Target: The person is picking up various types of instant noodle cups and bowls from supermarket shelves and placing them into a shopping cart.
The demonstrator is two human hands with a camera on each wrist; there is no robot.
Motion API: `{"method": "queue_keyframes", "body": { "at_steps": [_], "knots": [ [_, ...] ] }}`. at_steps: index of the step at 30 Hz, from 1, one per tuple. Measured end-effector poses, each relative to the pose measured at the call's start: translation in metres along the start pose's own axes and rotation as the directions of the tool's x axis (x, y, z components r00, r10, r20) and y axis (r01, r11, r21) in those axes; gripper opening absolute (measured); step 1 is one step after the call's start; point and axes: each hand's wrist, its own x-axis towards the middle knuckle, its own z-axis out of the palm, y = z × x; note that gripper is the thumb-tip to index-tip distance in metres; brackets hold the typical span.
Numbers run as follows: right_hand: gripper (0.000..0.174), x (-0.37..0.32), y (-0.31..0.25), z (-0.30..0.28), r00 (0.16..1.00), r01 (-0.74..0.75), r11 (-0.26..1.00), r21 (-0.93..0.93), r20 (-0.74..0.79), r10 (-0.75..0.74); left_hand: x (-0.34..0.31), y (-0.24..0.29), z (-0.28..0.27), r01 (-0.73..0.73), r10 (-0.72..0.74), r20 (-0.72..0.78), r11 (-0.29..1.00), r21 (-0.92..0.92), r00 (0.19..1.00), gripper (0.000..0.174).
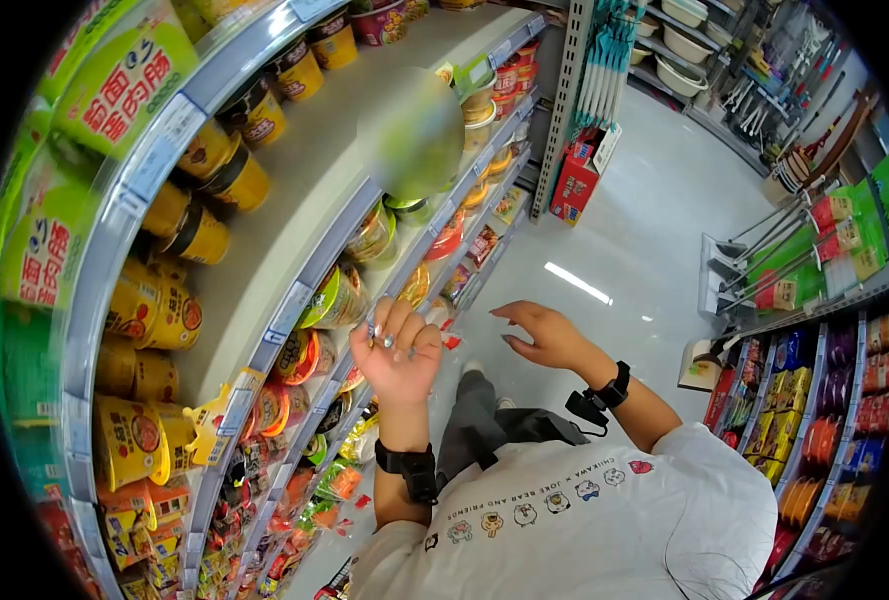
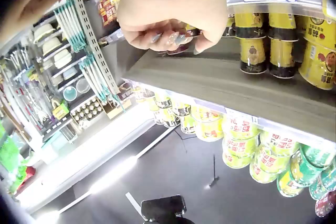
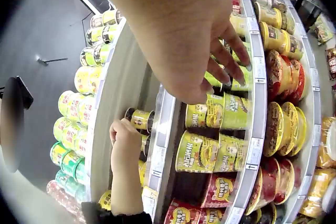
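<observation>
L grip (image 1: 396,348) curled at shelf (image 2: 236,82) lip, hold can't be told; R grip (image 1: 544,335) open. Noodle cup (image 3: 139,119) best taken squarely.

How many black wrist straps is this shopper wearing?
2: the left wrist strap, below the left hand curled at the shelf edge; the right wrist strap, behind the open right hand.
</observation>
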Motion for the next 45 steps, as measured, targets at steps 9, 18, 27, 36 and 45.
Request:
{"method": "queue_keyframes", "body": {
  "at_steps": [9, 18, 27, 36, 45],
  "knots": [
    [0.031, 0.147, -0.018, -0.038, 0.946, 0.306, 0.952, -0.014, 0.113, -0.302, 0.074, 0.061, 0.034, -0.2, 0.173, 0.215, 0.973, 0.112, 0.961, 0.017],
    [0.028, 0.324, -0.066, -0.056, 0.843, 0.473, 0.811, 0.345, 0.09, -0.53, 0.101, 0.156, 0.078, -0.603, 0.59, 0.173, 0.691, 0.398, 0.789, 0.035],
    [0.039, 0.476, -0.084, -0.006, 0.892, -0.07, 0.567, 0.821, 0.306, -0.332, 0.152, 0.196, 0.091, -0.546, 0.889, 0.305, -0.077, 0.835, 0.342, 0.05],
    [0.039, 0.494, -0.079, -0.006, 0.732, -0.227, 0.367, 0.902, 0.406, -0.547, 0.193, 0.229, 0.054, -0.435, 0.836, 0.429, -0.265, 0.861, 0.341, 0.056],
    [0.039, 0.463, -0.089, -0.009, 0.647, -0.432, 0.236, 0.87, 0.482, -0.591, 0.196, 0.128, 0.079, -0.445, 0.91, 0.343, -0.215, 0.869, 0.232, 0.065]
  ]
}}
